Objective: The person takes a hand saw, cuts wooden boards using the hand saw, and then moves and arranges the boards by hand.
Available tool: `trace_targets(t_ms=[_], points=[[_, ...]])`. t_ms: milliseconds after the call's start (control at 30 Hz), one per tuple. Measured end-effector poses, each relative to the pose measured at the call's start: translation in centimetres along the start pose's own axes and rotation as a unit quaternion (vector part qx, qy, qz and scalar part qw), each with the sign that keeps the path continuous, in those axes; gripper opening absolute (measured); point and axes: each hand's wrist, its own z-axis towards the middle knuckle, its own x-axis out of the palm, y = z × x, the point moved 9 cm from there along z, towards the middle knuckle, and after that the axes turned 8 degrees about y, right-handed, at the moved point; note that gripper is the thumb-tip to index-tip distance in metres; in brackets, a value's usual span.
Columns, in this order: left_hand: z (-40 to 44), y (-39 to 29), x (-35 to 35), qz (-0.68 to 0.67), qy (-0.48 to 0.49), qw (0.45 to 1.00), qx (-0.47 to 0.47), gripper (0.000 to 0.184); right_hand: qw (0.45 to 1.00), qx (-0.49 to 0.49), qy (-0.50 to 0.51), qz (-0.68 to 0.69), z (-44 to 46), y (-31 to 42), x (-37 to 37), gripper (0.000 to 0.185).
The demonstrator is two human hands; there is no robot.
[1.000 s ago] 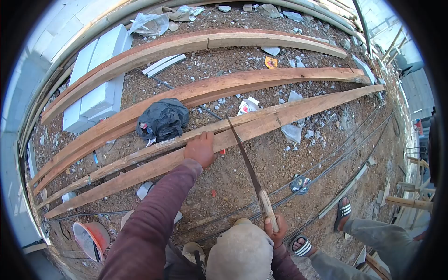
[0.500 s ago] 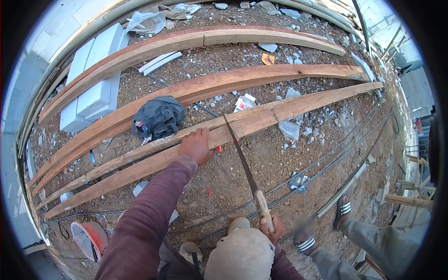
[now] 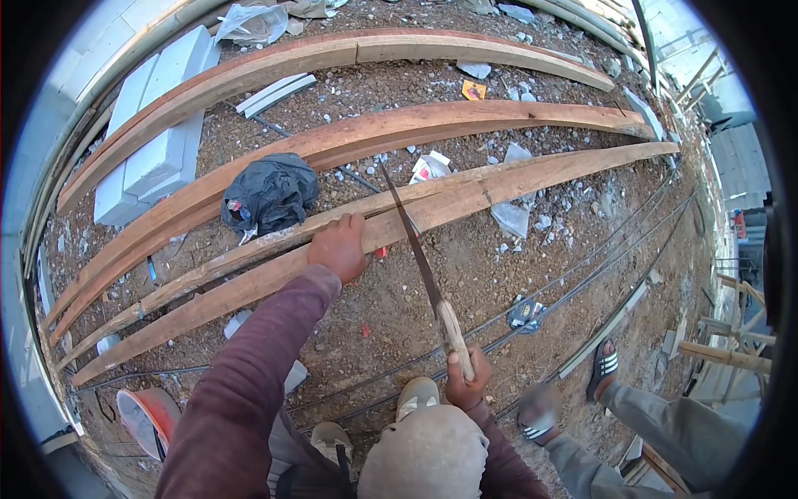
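Note:
My right hand (image 3: 468, 378) is wrapped round the wooden handle of a handsaw (image 3: 426, 274). Its long, dark blade slants up and left across a wooden beam (image 3: 449, 209), the tip reaching past the far edge. Left of the blade, my left hand (image 3: 339, 248) grips that beam, fingers curled over its far edge. A second, rougher beam (image 3: 195, 271) lies close along the far side of the first. Just beyond my left hand rests a black plastic bag (image 3: 273, 195).
More long beams (image 3: 490, 116) lie farther off, near white blocks (image 3: 158, 137). An orange bucket (image 3: 170, 413) stands at lower left. Dark rods (image 3: 582, 279) cross the ground at right. Another person's sandalled foot (image 3: 605, 370) is at lower right. A tape measure (image 3: 525, 314) lies nearby.
My right hand has pushed the saw forward, away from me, so its tip reaches farther beyond the beam. My left hand keeps its hold. The whole view has shifted slightly.

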Motion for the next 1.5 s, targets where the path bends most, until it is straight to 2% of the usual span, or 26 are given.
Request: trace_targets(t_ms=[133, 267, 367, 400, 467, 600, 700, 767, 833, 1033, 1133, 1200, 1267, 1467, 1500], points=[[0.1, -0.2, -1.1, 0.000, 0.019, 1.000, 0.000, 0.063, 1.000, 0.005, 0.013, 0.003, 5.4, 0.5, 3.0, 0.021], [0.0, -0.4, -1.1, 0.000, 0.009, 1.000, 0.007, 0.062, 1.000, -0.015, 0.008, -0.018, -5.6, -1.7, -2.9, 0.023], [0.1, -0.1, -0.4, 0.013, -0.005, 1.000, -0.002, 0.059, 1.000, 0.024, 0.007, -0.004, -6.7, -2.3, -4.0, 0.027], [0.1, -0.2, -0.2, 0.022, -0.014, 1.000, -0.002, 0.057, 0.999, 0.003, 0.016, -0.036, -3.6, -0.6, -2.7, 0.024], [-0.2, -0.5, 0.1, 0.016, -0.007, 1.000, -0.001, 0.058, 0.996, 0.074, 0.037, 0.019, 4.0, -1.5, 2.3, 0.022], [-0.6, -0.9, -1.3, 0.001, -0.029, 1.000, 0.003, 0.061, 0.999, -0.034, 0.007, 0.001, 4.0, 0.6, 2.0, 0.023], [-0.5, -0.8, -1.5, 0.012, -0.022, 1.000, 0.000, 0.066, 1.000, -0.014, 0.023, 0.013, 4.1, 0.3, 2.1, 0.023], [-0.7, -1.2, -1.6, 0.007, -0.008, 1.000, -0.003, 0.067, 0.998, -0.022, 0.058, 0.006, 4.0, 0.0, 1.9, 0.023], [-0.7, -1.1, -1.3, -0.004, -0.016, 1.000, 0.005, 0.067, 0.995, 0.014, 0.088, 0.037, 4.1, 0.9, 1.5, 0.025], [-0.8, -1.1, -1.5, 0.001, -0.046, 0.999, 0.015, 0.068, 0.974, 0.005, 0.225, 0.034, 6.1, 4.5, 1.2, 0.028], [-1.2, -1.1, -1.4, 0.015, -0.041, 0.999, -0.001, 0.072, 0.973, -0.029, 0.222, -0.052, 7.2, 6.4, 0.5, 0.026], [-1.2, -0.7, -1.1, 0.016, -0.041, 0.999, 0.003, 0.074, 0.971, 0.027, 0.237, -0.018, 7.7, 8.4, 0.2, 0.025], [-1.4, -1.1, -1.7, 0.029, -0.058, 0.998, 0.014, 0.074, 0.977, 0.034, 0.209, -0.032, 7.9, 8.8, 0.2, 0.023], [-1.1, -0.9, -1.4, 0.003, -0.067, 0.997, 0.025, 0.071, 0.992, 0.002, 0.089, 0.092, 5.0, 8.6, -0.8, 0.018], [-1.1, -0.8, -1.6, 0.008, -0.074, 0.997, 0.030, 0.071, 0.992, 0.025, 0.082, 0.094, 4.9, 8.9, -1.3, 0.017]])
